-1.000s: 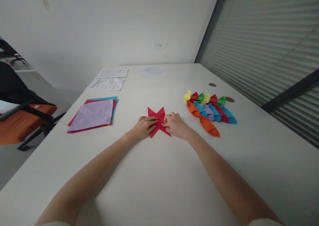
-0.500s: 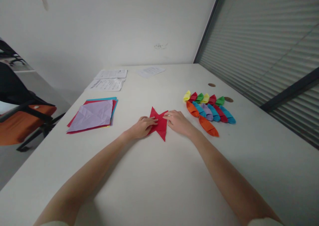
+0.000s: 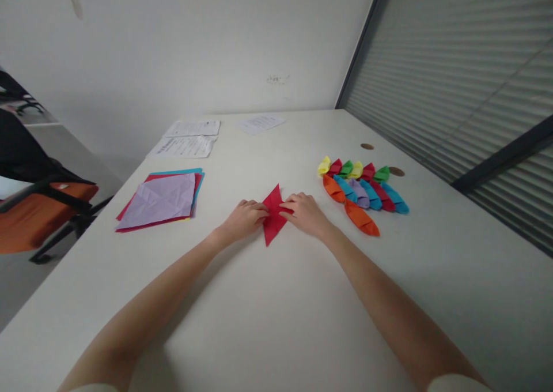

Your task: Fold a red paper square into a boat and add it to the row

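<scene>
A folded piece of red paper (image 3: 273, 219) lies on the white table (image 3: 276, 300), narrow and pointed at its near and far ends. My left hand (image 3: 242, 219) presses on its left edge with curled fingers. My right hand (image 3: 306, 213) presses on its right edge, fingertips pinched onto the paper. Both hands meet over the middle of the red piece and hide part of it.
A stack of coloured paper sheets (image 3: 162, 199), lilac on top, lies to the left. Several folded paper pieces in many colours (image 3: 362, 193) are lined up to the right. Printed white sheets (image 3: 185, 146) lie at the far side. An orange chair (image 3: 34, 207) stands left of the table.
The red paper went from a wide star-like shape to a narrow pointed shape as its sides were folded in. Both hands drew closer together over it.
</scene>
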The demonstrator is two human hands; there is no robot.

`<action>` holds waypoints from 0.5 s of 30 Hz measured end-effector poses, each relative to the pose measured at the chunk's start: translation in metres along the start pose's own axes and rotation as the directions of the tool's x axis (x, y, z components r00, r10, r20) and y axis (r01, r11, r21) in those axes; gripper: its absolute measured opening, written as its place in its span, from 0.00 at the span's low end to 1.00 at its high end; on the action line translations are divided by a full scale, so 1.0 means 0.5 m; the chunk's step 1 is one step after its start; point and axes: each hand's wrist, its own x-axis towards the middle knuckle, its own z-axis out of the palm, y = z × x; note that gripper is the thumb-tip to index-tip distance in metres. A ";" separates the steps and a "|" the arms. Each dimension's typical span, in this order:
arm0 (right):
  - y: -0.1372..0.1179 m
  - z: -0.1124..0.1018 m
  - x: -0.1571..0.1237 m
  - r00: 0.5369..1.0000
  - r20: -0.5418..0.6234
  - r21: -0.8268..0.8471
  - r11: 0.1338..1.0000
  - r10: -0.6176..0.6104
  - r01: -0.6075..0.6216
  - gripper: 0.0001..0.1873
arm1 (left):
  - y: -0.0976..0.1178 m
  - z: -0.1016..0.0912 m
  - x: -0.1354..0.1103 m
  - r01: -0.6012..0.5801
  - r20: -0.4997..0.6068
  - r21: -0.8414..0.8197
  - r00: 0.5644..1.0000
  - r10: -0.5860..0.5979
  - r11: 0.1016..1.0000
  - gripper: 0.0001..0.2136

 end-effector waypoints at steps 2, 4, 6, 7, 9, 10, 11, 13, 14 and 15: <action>0.002 0.006 0.002 0.993 -0.064 0.015 0.995 0.103 -0.102 0.17 | 0.004 0.005 -0.001 0.000 0.011 0.010 1.000 -0.001 1.000 0.14; 0.007 0.015 0.003 0.979 -0.078 0.048 0.982 0.186 -0.182 0.19 | 0.003 0.010 -0.001 0.020 -0.004 -0.002 1.000 -0.020 1.000 0.13; 0.014 0.024 0.003 0.971 -0.063 0.083 0.971 0.229 -0.224 0.20 | -0.001 0.013 -0.001 0.089 -0.056 -0.025 0.994 -0.091 0.996 0.14; 0.017 0.028 0.004 0.968 -0.055 0.098 0.966 0.244 -0.237 0.20 | -0.002 0.014 0.000 0.131 -0.082 -0.045 0.988 -0.134 0.990 0.16; 0.024 0.033 0.005 0.962 -0.039 0.133 0.956 0.269 -0.261 0.22 | -0.005 0.016 0.001 0.194 -0.104 -0.102 0.973 -0.204 0.976 0.22; 0.026 0.034 0.006 0.960 -0.028 0.162 0.949 0.279 -0.271 0.23 | -0.006 0.016 0.001 0.209 -0.093 -0.142 0.970 -0.223 0.968 0.24; 0.028 0.035 0.007 0.959 -0.014 0.207 0.939 0.284 -0.275 0.24 | -0.006 0.015 0.001 0.218 -0.072 -0.190 0.969 -0.235 0.957 0.26; 0.030 0.034 0.008 0.959 0.017 0.338 0.901 0.282 -0.270 0.27 | -0.007 0.014 0.002 0.252 -0.015 -0.309 0.963 -0.270 0.917 0.29; 0.031 0.033 0.009 0.960 0.033 0.413 0.871 0.280 -0.268 0.29 | -0.007 0.013 0.002 0.278 0.018 -0.370 0.956 -0.292 0.886 0.32; 0.031 0.031 0.010 0.959 0.048 0.484 0.834 0.279 -0.266 0.30 | -0.007 0.011 0.002 0.303 0.048 -0.428 0.949 -0.313 0.852 0.34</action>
